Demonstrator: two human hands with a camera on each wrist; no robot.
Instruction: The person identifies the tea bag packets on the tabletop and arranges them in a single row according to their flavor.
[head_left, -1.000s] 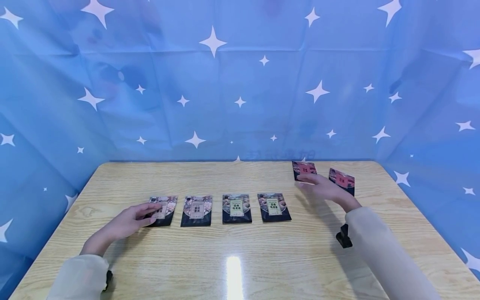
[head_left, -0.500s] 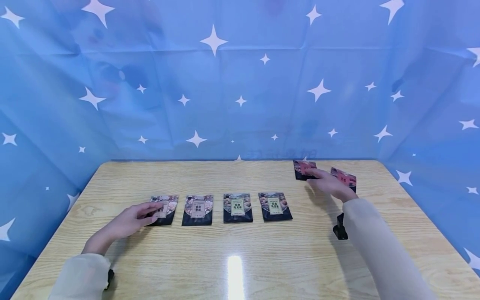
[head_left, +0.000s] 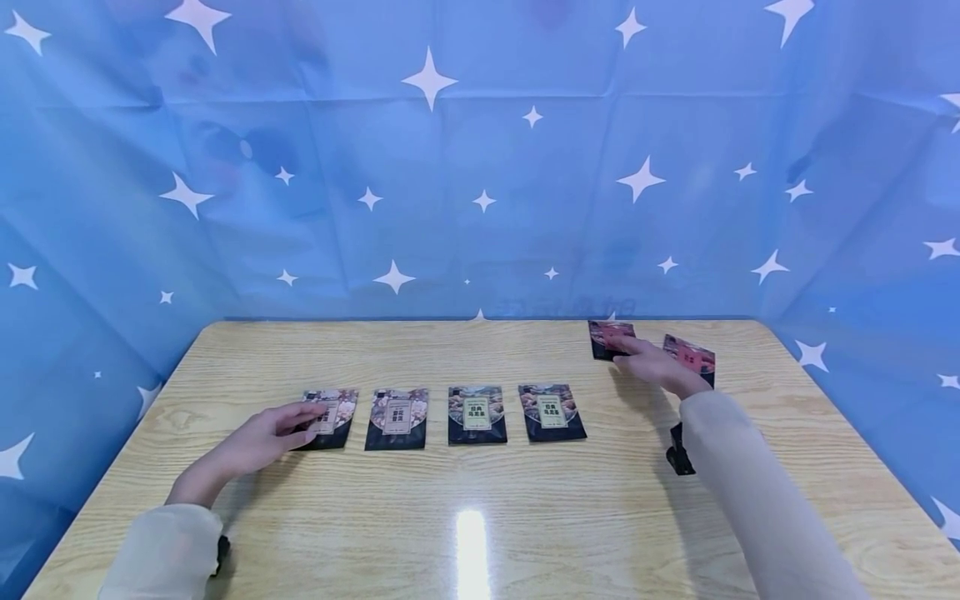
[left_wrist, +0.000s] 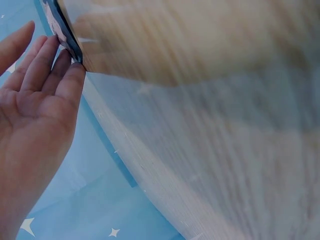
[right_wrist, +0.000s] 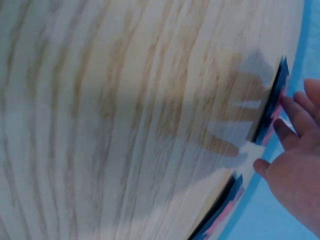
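Observation:
In the head view, six or so flat sachets lie on the table; their lettering is small. My left hand [head_left: 262, 437] rests its fingertips on the leftmost sachet [head_left: 345, 408], which has a pink label and a floral print. In the left wrist view, that hand's fingers [left_wrist: 45, 65] look mostly straight against the sachet's edge. My right hand [head_left: 654, 364] reaches far right and touches a red-labelled sachet [head_left: 600, 331] at the back edge with extended fingers. The right wrist view shows the fingers [right_wrist: 298, 115] lying over this sachet, uncurled.
Beside the left one lies another pink-labelled sachet [head_left: 397, 418]. Two green-labelled sachets, one [head_left: 477, 414] and another [head_left: 552, 412], continue the row. A second red sachet [head_left: 692, 357] lies partly behind the right wrist. A blue star-patterned cloth [head_left: 480, 167] surrounds the wooden table [head_left: 375, 517].
My right hand has shifted slightly right, and its fingertips now lie further onto the red-labelled sachet. The left hand and the row of sachets keep their places.

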